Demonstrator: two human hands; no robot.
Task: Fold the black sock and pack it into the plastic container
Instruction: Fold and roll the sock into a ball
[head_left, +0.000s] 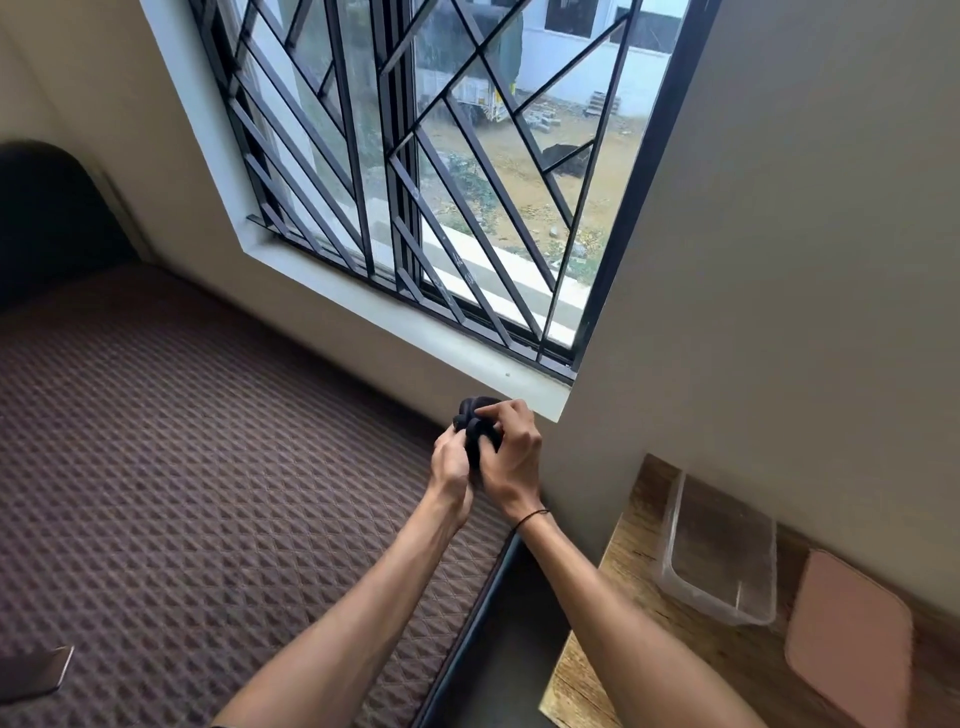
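Head view, only one camera. Count: one black sock (477, 422), one clear plastic container (719, 553), one pink lid (852, 631), two hands, one thin dark wristband (531, 517) on the right wrist.

Sock is bunched into a tight ball, held in the air between both hands, above the far edge of the brown quilted mattress (208, 467) and just under the corner of the window sill (524, 387). It touches nothing but the hands.

Left hand (453, 462): fingers curled around the ball's near-left side, gripping it; fingertips are hidden behind the fabric. Right hand (511, 449): fingers bent over the top and right side, thumb and forefinger pinching a fold of the sock at the top.

Container sits open on the wooden side table (618, 613) to the right, against the wall, nothing visible inside. The lid lies flat on the same table, just beside the container on the near side, apparently not touching it.

Barred window (415, 171) ahead, dirt yard beyond. A dark headboard (47, 218) stands at far left.

No brands, labels or legible writing anywhere.
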